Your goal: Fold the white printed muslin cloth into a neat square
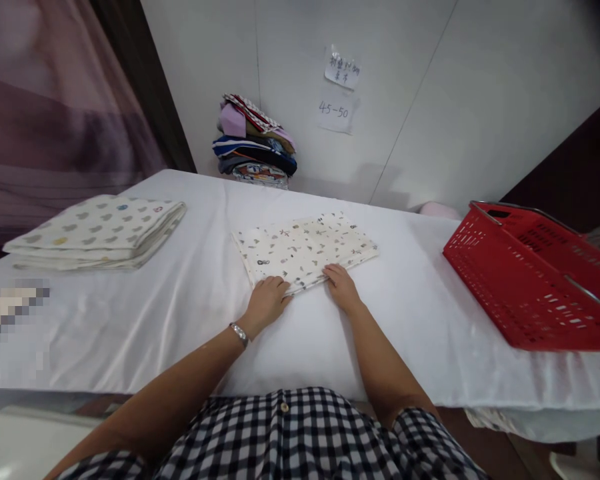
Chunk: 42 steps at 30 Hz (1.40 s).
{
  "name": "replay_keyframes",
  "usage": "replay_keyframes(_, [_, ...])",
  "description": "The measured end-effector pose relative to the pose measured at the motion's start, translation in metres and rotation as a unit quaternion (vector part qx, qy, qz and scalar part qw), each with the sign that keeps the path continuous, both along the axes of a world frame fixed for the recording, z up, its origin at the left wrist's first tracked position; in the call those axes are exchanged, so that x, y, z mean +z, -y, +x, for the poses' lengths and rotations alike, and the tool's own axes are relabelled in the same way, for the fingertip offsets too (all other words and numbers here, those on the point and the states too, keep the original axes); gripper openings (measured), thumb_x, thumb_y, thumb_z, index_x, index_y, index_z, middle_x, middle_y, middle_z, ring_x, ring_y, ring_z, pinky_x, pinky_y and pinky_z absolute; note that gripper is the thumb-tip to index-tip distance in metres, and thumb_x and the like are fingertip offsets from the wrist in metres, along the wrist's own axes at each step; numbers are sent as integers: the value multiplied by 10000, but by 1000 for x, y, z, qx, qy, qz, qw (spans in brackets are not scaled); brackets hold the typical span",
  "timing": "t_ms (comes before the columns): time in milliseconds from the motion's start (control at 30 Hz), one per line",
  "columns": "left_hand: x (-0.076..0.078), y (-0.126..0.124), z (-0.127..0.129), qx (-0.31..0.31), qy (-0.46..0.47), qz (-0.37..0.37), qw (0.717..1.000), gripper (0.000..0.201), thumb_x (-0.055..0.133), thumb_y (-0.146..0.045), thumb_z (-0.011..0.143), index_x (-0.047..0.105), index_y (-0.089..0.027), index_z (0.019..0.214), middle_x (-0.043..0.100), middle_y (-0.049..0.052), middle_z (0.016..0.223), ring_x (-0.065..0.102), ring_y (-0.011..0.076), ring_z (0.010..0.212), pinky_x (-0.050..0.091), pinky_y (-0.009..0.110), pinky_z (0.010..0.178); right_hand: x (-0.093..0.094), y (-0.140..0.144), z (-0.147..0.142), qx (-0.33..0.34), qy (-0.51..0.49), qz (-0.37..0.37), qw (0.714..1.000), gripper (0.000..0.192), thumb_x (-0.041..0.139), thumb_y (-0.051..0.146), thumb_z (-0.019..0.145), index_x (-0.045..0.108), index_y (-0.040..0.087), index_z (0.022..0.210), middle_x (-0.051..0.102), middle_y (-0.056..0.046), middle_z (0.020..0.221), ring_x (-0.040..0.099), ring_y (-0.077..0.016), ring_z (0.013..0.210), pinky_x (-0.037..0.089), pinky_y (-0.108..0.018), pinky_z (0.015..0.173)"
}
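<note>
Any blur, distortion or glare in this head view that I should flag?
Head view: even, soft light, no glare; faint shadows on the wall. Wide-angle bending shows at the red basket. A pixelated patch covers the left edge. Both hands and the patterned cloth are sharp.

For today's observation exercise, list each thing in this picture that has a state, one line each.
Patterned cloth: folded flat, near edge under both hands.
Left hand: palm down on the cloth.
Right hand: fingers on the cloth's edge.
Folded stack: piled, untouched.
Red basket: tilted, inside hidden.
Clothes pile: stacked against the wall.
</note>
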<state>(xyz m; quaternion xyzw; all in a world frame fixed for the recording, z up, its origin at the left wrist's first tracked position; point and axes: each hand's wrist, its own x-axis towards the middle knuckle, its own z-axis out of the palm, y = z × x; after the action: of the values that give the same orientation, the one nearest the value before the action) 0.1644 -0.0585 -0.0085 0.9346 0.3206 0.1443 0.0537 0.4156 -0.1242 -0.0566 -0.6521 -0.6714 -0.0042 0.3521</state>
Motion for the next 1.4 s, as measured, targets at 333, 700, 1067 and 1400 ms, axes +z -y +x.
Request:
replay_keyframes(333, [2, -2, 2, 10, -4, -5, 1000, 257, 423, -282, 924, 657, -182, 958, 633, 71, 952, 551, 222, 929, 414, 363, 794, -7, -6, 1, -10, -16, 32, 999, 321, 453, 146, 881, 691, 223, 1081, 656, -70, 1138, 521, -213, 1146, 401, -431, 1038])
replay_keyframes(700, [-4, -3, 0, 10, 34, 26, 999, 276, 387, -258, 930, 645, -183, 993, 641, 93, 968, 563, 234, 921, 424, 387, 788, -3, -13, -1, -25, -52, 43, 997, 294, 457, 180, 900, 691, 215, 1076, 656, -89, 1148, 529, -212, 1151, 398, -417, 1038])
replay_keyframes(1067, [0, -1, 0, 10, -15, 42, 999, 233, 435, -262, 915, 644, -186, 984, 638, 87, 982, 546, 238, 938, 416, 378, 795, -2, -12, -1, -42, -13, 11, 999, 304, 503, 132, 847, 702, 228, 1055, 667, -64, 1119, 546, -213, 1103, 445, -400, 983])
replay_keyframes(1400, [1, -1, 3, -7, -25, 57, 998, 236, 412, -168, 903, 648, -180, 910, 636, 97, 922, 548, 241, 923, 401, 384, 781, -2, -19, 3, -12, 6, -1, 1000, 278, 532, 112, 834, 731, 236, 985, 696, -62, 1040, 587, -225, 1040, 456, -415, 955])
